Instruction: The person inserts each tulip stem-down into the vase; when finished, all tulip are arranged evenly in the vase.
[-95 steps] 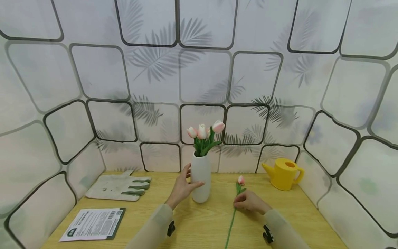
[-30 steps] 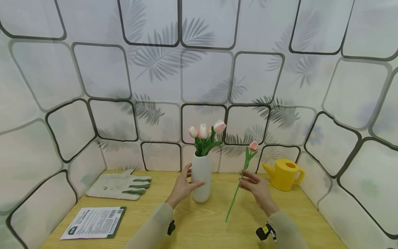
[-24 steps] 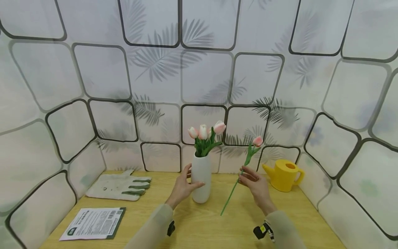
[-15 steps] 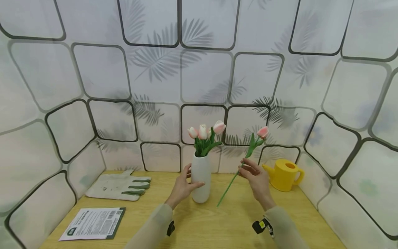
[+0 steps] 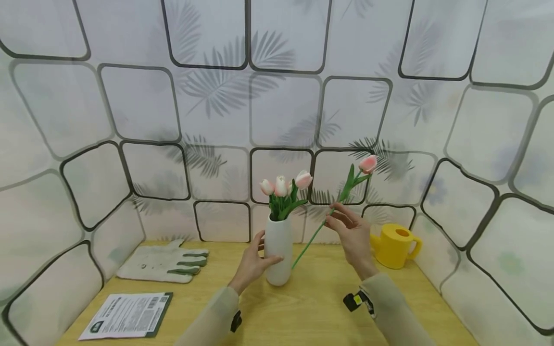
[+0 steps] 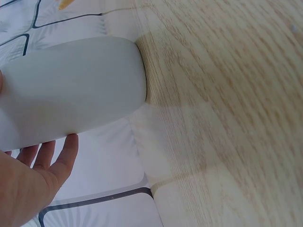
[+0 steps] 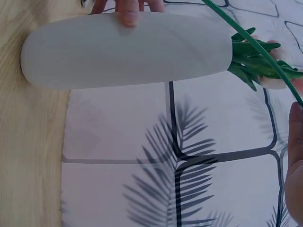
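Note:
A tall white vase [image 5: 278,252] stands upright on the wooden table, with several pink-white tulips [image 5: 281,187] in its mouth. My left hand [image 5: 253,265] grips its lower half, thumb in front and fingers round the far side; the left wrist view shows these fingers against the vase [image 6: 80,90]. To the right, my right hand [image 5: 351,234] pinches a single pink tulip [image 5: 368,164] by its green stem, above the table. The tulip leans right, its stem end low beside the vase. In the right wrist view the stem [image 7: 255,45] crosses in front of the vase's leaves.
A yellow watering can [image 5: 394,246] stands at the back right, its spout partly hidden by my right hand. On the left lie a grey-green glove [image 5: 160,262] and a printed packet [image 5: 127,315]. Patterned fabric walls [image 5: 285,110] enclose the table [image 5: 298,312].
My right hand has lifted the single tulip off the table and raised it, tilting the bloom right and bringing the stem end toward the vase. My left hand stays on the vase.

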Demonstrator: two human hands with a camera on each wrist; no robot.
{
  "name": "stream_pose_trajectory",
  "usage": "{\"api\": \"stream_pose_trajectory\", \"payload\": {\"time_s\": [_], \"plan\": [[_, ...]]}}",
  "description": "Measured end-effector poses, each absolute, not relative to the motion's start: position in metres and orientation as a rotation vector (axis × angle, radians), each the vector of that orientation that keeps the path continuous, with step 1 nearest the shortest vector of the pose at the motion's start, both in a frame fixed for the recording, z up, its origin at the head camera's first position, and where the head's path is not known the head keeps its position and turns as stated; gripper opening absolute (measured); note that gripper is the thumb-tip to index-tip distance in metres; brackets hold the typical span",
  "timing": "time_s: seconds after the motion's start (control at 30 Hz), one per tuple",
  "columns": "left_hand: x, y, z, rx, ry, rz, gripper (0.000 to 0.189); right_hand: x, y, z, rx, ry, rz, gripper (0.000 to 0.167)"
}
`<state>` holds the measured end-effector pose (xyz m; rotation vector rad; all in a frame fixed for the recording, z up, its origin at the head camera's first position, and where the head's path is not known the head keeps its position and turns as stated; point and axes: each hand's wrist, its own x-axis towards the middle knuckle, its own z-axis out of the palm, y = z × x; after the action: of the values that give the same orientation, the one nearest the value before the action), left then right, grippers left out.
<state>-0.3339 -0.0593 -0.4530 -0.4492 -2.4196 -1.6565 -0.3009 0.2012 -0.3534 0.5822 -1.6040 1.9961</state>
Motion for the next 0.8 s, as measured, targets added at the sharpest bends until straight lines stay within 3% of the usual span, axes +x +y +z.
{"api": "stream_pose_trajectory", "payload": {"time_s": [0.37, 0.8], "plan": [[-0.334, -0.059, -0.453, -0.472, -2.407, -1.647, 0.092, -0.303, 0.18, -0.327, 0.789, -1.616, 1.81, 0.038], [-0.335, -0.059, -0.454, -0.456, -2.406, -1.68, 0.089, -0.305, 0.157, -0.311, 0.75, -1.71, 1.702, 0.036]]}}
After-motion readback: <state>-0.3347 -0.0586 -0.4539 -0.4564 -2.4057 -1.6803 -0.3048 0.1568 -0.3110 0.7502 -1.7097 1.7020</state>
